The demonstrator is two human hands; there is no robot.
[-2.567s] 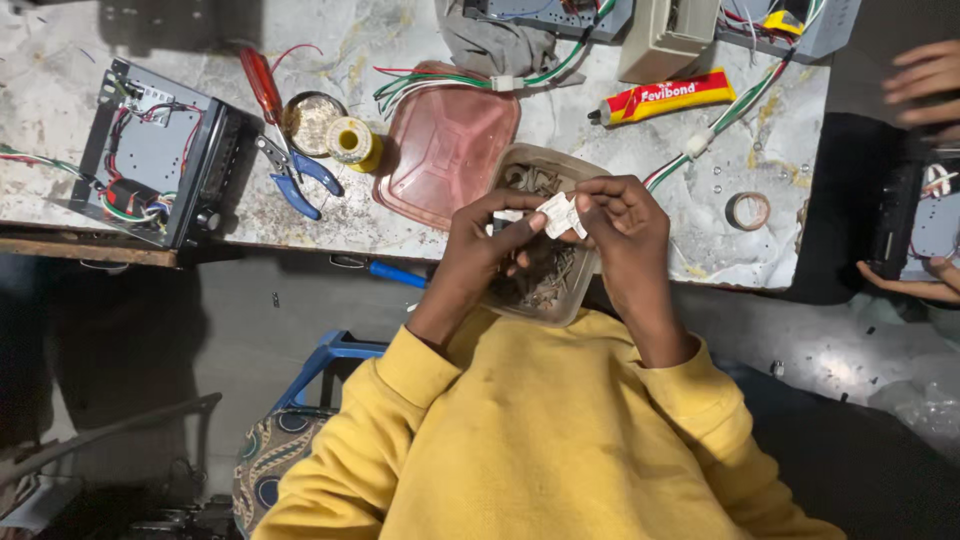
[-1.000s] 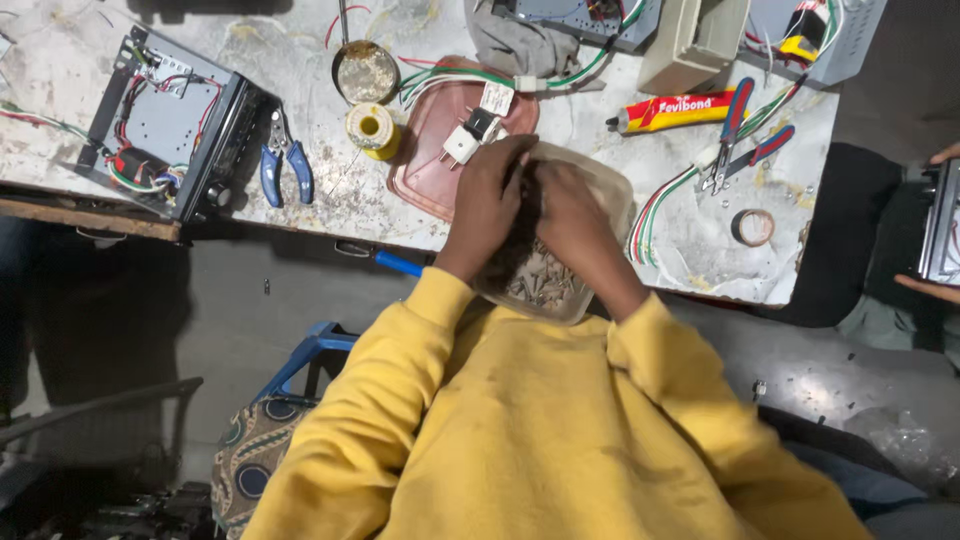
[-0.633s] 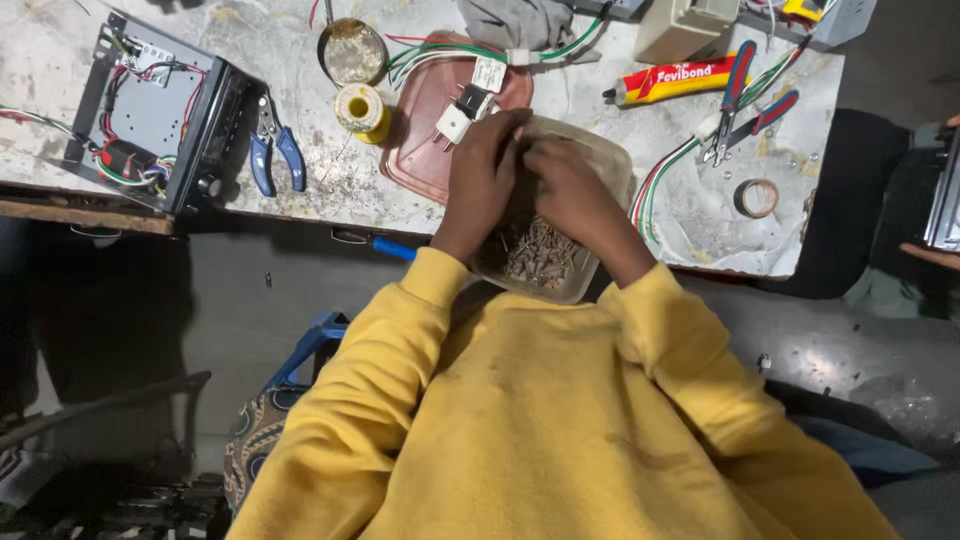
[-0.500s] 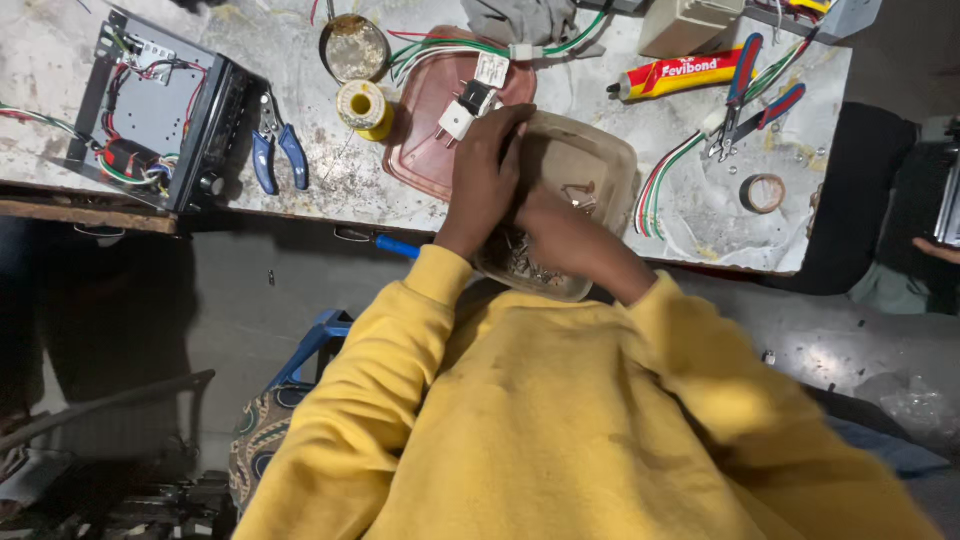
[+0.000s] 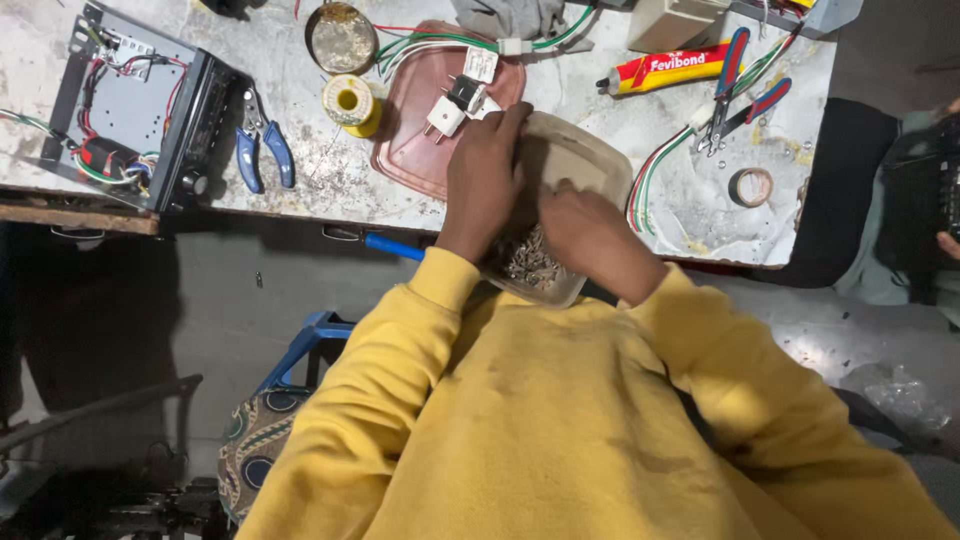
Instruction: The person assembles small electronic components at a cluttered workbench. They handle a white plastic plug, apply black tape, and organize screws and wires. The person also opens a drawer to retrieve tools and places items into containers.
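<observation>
A clear plastic container [image 5: 585,160] sits at the front edge of the worktable [image 5: 640,120], with a heap of small metal parts [image 5: 535,265] inside. My left hand [image 5: 485,175] lies over the container's left rim and grips it. My right hand [image 5: 590,235] reaches down into the container; its fingers are hidden among the parts. Just left of the container is a pink lid [image 5: 415,155] with small white plug pieces [image 5: 447,113] lying on it. My yellow sleeves fill the lower view.
An open metal electronics box [image 5: 130,110] with wires is at the far left, beside blue-handled pliers [image 5: 262,145], a yellow solder spool [image 5: 350,100] and a round tin [image 5: 340,35]. A glue tube [image 5: 665,70], red and blue pliers [image 5: 735,90] and a tape roll [image 5: 750,185] lie right. Another person's hand [image 5: 948,242] shows at the right edge.
Earlier both hands held a small white piece above the container. Now white pieces lie on the pink lid, and both hands have dropped onto and into the container.
</observation>
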